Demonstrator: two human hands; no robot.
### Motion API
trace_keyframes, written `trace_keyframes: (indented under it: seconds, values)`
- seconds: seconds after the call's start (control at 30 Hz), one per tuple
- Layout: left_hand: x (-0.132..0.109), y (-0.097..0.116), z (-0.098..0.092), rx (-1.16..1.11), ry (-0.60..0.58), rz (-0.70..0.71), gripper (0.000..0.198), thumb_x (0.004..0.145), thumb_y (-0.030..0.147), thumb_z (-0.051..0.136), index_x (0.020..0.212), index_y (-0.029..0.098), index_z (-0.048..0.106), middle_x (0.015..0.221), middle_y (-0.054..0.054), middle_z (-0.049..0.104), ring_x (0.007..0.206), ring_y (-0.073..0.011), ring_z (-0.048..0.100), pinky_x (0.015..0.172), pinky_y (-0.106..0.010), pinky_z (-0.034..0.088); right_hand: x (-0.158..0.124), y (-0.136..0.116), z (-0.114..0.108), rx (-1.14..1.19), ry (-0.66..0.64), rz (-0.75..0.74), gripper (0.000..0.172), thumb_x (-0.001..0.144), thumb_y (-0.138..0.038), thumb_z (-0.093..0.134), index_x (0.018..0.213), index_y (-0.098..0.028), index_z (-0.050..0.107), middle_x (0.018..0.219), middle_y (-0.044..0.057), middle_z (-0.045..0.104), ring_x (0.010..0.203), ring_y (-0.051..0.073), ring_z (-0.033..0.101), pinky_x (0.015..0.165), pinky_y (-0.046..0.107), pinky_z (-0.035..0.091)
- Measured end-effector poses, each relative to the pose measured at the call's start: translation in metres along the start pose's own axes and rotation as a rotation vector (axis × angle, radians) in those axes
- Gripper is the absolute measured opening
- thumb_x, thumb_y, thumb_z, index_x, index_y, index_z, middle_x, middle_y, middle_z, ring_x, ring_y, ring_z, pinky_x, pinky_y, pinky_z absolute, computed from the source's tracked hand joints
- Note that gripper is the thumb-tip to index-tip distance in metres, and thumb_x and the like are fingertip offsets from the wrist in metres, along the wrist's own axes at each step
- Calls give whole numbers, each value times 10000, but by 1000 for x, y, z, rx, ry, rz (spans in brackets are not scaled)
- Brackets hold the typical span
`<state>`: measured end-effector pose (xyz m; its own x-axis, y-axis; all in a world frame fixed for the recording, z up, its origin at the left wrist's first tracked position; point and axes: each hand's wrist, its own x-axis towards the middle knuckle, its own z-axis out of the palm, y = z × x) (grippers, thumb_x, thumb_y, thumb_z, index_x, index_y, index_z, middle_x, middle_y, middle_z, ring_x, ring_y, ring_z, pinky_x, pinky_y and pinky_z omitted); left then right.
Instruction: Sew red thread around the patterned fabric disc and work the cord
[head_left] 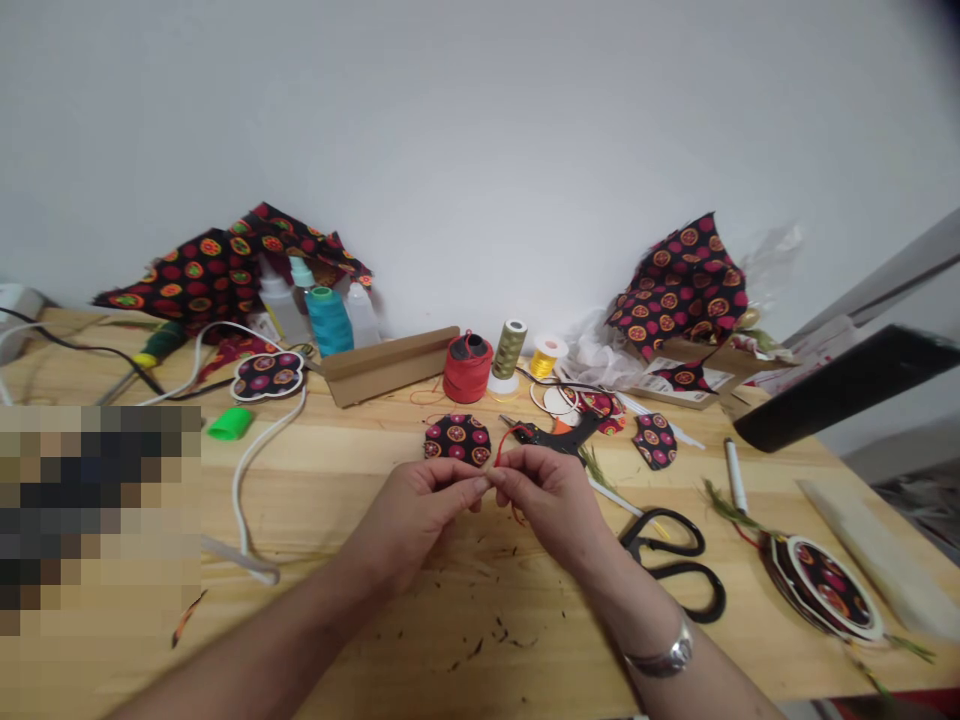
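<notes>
My left hand [431, 505] and my right hand [551, 500] meet over the middle of the wooden table, thumbs and forefingers pinched together. A thin red cord [504, 438] loops up from between the fingertips, and more of it hangs below my right hand. Its end at the left fingertips is too small to make out. Just behind my left hand lies a patterned fabric piece [459, 440] with a scalloped edge, partly covered by the fingers. Beyond my right hand is a black plier-like tool [562, 440]. Black-handled scissors [675, 560] rest beside my right forearm.
Behind stand a red cord spool [468, 370], an olive thread cone [509, 355], a yellow spool [546, 356] and a teal thread cone [330, 322]. A cardboard strip [390, 367] is left of them. A white cable [240, 490] curves at left. Round fabric-covered pieces [829, 585] lie right.
</notes>
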<state>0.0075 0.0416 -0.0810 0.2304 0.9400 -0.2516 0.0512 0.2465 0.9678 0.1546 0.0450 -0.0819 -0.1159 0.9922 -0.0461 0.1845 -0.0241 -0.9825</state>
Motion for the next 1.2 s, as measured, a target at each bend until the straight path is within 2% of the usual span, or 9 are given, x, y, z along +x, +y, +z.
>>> trace_keyframes:
  seconds: [0.13,0.27,0.47,0.83,0.93,1.03,1.1,1.2]
  values:
    - [2,-1,-1,-118,-45,-107,195,678,341,639,726,154,668,500,72,440,391,-42,281,378,-191,152,0,-3,-1,11,-9,20,129,727,-238,590,635,-149,572,517,-37,522,467,64,396,442,181,294]
    - [4,-3,-2,-251,-108,-187,196,662,334,671,713,147,646,496,81,419,357,-21,257,359,-184,129,-1,-7,-2,40,-23,69,131,709,-256,606,646,-146,573,522,-40,523,444,56,381,421,178,281]
    - [5,-4,-2,-338,-149,-191,177,645,297,695,691,130,657,517,67,449,367,-6,264,353,-168,141,0,-4,-3,180,-58,133,167,681,-298,643,669,-152,564,497,-57,516,405,43,377,379,165,274]
    - [4,-5,-3,-283,-126,-183,136,659,273,678,720,151,675,527,59,471,356,-8,275,349,-174,136,0,-4,-5,305,-120,165,180,668,-267,668,712,-149,540,481,-67,526,355,21,361,335,143,260]
    - [4,-4,-2,-243,-100,-165,141,660,278,674,718,149,674,520,57,475,371,-15,272,354,-172,143,0,-5,-4,290,-118,181,195,670,-282,664,729,-149,534,489,-62,529,357,27,366,343,151,255]
    - [6,-4,-1,-227,-71,-147,165,666,314,668,697,152,665,473,71,433,369,-24,262,356,-178,135,0,-6,-5,221,-140,160,186,737,-321,601,730,-143,547,525,-37,550,382,33,358,372,164,256]
    - [7,-5,-2,-209,-37,-132,177,667,332,667,692,157,661,449,79,408,364,-29,257,355,-183,125,-1,-6,-6,101,-134,90,230,797,-349,528,721,-137,575,564,-15,568,421,43,368,409,176,279]
    - [8,-7,-3,-188,12,-93,190,671,346,665,719,163,668,470,75,430,372,-33,263,357,-185,129,-1,-4,-10,-130,-85,-62,299,841,-352,468,680,-142,607,625,2,586,535,77,450,504,195,341]
